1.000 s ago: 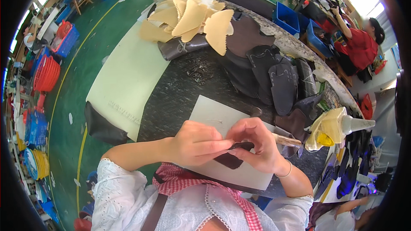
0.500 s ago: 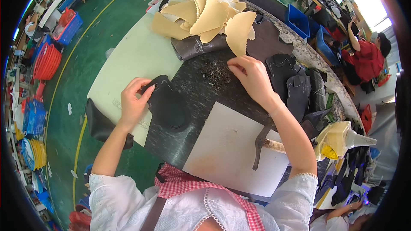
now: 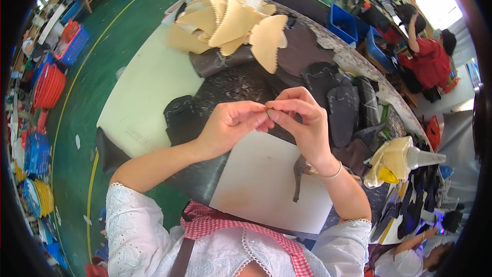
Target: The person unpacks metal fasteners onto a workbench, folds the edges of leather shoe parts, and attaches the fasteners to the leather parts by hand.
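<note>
My left hand [image 3: 229, 124] and my right hand [image 3: 303, 120] meet above the middle of the table, thumbs and fingers pinched tip to tip. Between them is something dark and tiny, too small to name. A black leather piece [image 3: 178, 115] lies to the left, partly covered by my left forearm. Beyond my fingers, a heap of small dark shiny pieces [image 3: 240, 84] is partly hidden. Below my right wrist, a hammer [image 3: 298, 182] rests on a white board [image 3: 256, 184]; my arm covers much of its handle.
Cream scalloped pieces [image 3: 236, 20] are stacked at the far side. Black leather pieces [image 3: 342, 113] lie to the right, near a cream container with a grey nozzle [image 3: 397, 161]. A pale green sheet [image 3: 141, 92] covers the table's left. A person in red [image 3: 429, 61] works at the far right.
My left hand has let go of the black leather piece and moved right. My right hand has come back from the heap toward me, and the fingertips now meet. The view has shifted slightly.
</note>
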Motion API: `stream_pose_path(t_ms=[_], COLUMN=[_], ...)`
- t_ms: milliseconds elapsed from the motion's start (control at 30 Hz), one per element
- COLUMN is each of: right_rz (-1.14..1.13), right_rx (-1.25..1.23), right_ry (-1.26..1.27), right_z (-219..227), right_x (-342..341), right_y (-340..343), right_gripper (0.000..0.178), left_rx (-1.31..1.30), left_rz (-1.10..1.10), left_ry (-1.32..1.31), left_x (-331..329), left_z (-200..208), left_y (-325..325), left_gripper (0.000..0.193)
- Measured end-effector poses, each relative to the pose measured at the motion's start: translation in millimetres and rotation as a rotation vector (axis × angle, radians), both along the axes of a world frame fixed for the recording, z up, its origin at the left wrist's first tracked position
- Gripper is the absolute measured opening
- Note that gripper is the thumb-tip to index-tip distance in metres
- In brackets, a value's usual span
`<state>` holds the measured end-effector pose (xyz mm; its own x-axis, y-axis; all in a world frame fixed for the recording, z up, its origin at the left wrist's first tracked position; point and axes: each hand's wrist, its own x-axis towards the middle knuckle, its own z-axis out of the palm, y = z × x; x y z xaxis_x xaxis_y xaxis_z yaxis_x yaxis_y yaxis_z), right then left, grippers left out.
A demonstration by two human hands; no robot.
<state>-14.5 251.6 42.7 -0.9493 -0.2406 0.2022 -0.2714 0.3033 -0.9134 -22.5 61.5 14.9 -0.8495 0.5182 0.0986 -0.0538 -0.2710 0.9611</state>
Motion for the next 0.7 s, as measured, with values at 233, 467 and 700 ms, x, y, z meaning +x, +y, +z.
stream_pose_path(t_ms=[233, 467, 700], right_rz=[-0.040, 0.106, -0.042], right_rx=[-0.043, 0.144, 0.145], right_ry=[0.360, 0.595, 0.729], right_z=[3.2, 9.4, 6.2], right_x=[59.1, 83.9, 89.4], right_y=[50.7, 95.6, 125.6], right_gripper=[0.022, 0.037, 0.028], left_rx=[0.124, 0.141, 0.110], left_rz=[-0.263, -0.380, -0.323], left_ry=[-0.117, -0.220, -0.170], left_x=[28.9, 51.8, 55.5], left_z=[-0.2, 6.3, 2.7], left_y=[45.1, 83.8, 128.3], left_gripper=[0.018, 0.015, 0.015])
